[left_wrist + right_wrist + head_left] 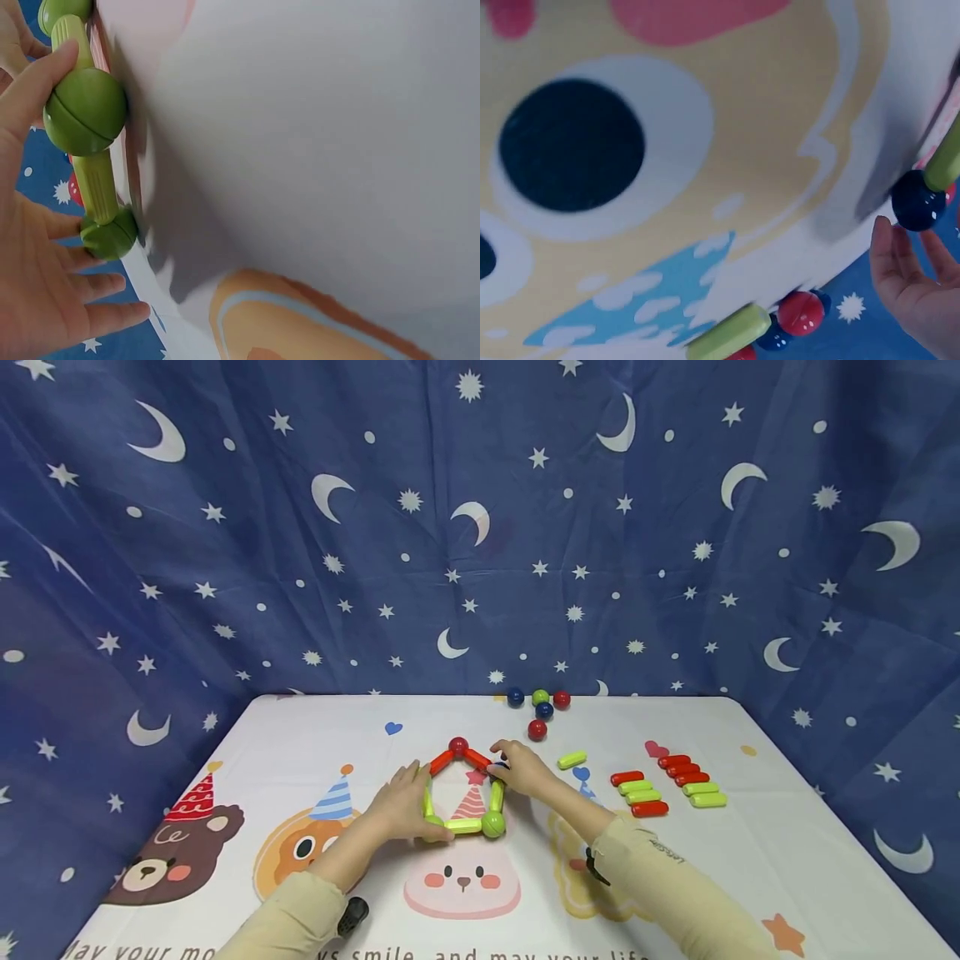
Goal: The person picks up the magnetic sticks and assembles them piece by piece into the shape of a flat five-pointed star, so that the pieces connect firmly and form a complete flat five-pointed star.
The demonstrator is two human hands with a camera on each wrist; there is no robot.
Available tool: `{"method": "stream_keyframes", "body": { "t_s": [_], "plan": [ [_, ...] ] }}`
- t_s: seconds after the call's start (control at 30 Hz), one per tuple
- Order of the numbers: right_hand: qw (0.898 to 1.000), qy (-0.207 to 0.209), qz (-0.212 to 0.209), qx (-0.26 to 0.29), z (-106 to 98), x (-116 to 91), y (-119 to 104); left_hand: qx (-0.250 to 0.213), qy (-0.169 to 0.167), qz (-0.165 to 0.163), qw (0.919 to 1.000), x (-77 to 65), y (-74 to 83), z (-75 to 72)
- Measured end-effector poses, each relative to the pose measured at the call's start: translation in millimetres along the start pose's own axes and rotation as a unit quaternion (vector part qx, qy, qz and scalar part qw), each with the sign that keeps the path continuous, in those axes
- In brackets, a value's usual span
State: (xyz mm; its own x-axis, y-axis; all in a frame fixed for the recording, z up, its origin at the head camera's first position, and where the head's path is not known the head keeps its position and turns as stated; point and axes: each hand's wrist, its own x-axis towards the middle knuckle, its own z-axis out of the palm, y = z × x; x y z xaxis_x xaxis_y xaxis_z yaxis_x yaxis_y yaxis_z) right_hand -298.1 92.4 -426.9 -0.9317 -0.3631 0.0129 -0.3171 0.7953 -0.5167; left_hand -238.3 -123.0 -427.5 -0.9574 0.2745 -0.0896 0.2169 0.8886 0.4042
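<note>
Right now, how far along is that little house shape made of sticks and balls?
Mostly built: the house outline has a red ball at its peak, red roof sticks, green sides and a green base. In hand: the left hand steadies the left side, and the right hand touches the dark blue ball at the right corner. Left over: loose balls and spare sticks lie unused to the right.
</note>
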Motion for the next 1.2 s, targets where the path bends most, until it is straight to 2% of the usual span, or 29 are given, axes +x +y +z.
{"method": "stream_keyframes", "body": {
  "t_s": [0.1, 0.2, 0.4, 0.67, 0.97, 1.2],
  "plan": [
    [1.000, -0.016, 0.017, -0.006, -7, -10, -1, -0.003, 0.008, -0.008, 0.9999, -0.8, 2.2, 2.8],
    [0.998, -0.055, 0.029, 0.003, -11, -24, -5, -0.008, 0.018, -0.016, 0.9997, -2.8, 3.0, 4.8],
    [0.993, -0.112, 0.020, 0.020, -7, -47, -16, -0.023, 0.029, -0.016, 0.9992, -6.8, 0.5, 6.2],
    [0.992, -0.121, -0.015, 0.009, -4, -53, -18, -0.053, 0.015, -0.002, 0.9985, -5.6, -9.7, 4.6],
    [0.993, -0.107, -0.047, 0.019, -15, -54, -7, -0.046, 0.059, 0.070, 0.9948, -3.2, -16.9, 0.5],
    [0.995, -0.097, -0.009, 0.035, -29, -55, 16, -0.033, 0.048, 0.053, 0.9969, 7.6, -18.1, -6.1]
  ]
}}
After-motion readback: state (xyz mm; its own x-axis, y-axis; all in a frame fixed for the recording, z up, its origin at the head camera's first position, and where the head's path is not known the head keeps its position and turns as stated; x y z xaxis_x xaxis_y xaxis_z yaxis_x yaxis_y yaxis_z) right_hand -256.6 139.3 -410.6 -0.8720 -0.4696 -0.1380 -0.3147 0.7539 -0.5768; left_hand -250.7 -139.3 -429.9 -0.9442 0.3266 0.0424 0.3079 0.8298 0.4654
